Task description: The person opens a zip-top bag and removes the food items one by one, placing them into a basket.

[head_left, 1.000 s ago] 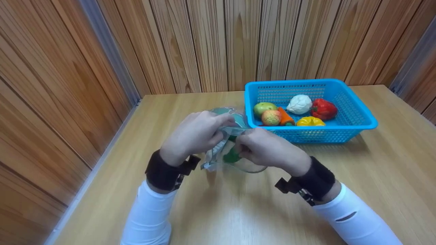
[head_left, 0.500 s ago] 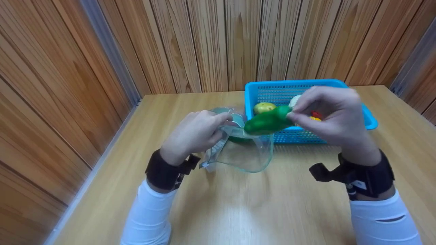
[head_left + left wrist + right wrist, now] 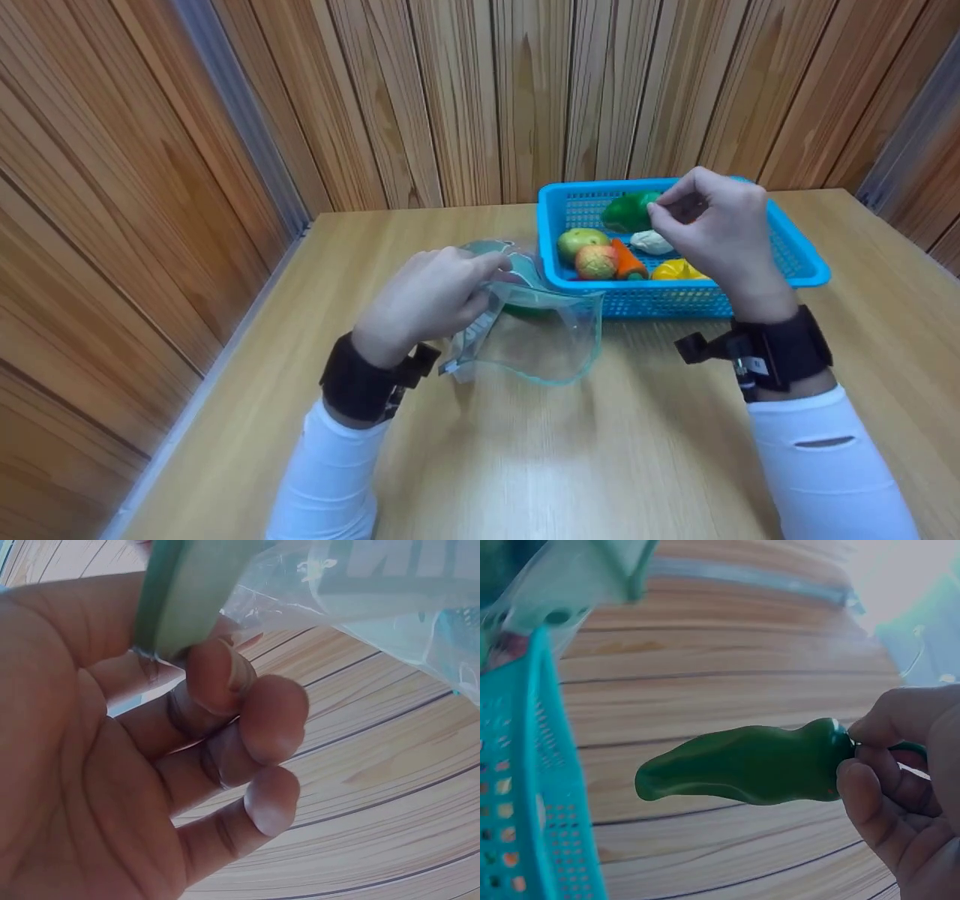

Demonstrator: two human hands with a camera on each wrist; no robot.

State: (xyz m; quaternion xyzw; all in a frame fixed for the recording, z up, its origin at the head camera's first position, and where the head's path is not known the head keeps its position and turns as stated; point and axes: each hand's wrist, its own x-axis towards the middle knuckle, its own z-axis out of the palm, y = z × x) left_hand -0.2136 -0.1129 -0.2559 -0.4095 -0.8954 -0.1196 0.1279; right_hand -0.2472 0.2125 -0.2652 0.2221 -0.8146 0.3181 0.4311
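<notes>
Fingers (image 3: 877,787) of the right hand (image 3: 720,225) pinch the green pepper (image 3: 742,765) by its stem end, long axis level, tip toward the basket (image 3: 547,787). Left hand (image 3: 431,296) pinches the bag (image 3: 540,337); its contents are unclear.

Basket (image 3: 802,271) stands at table (image 3: 525,450) rear right, vegetables inside. Bag (image 3: 540,341) lies left of and touching it. Pepper (image 3: 628,212) is above the basket's rear.

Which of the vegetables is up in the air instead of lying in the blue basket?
The green pepper. The right hand pinches it by the stem end above the basket, while the carrot, yellow pepper and the others lie inside.
</notes>
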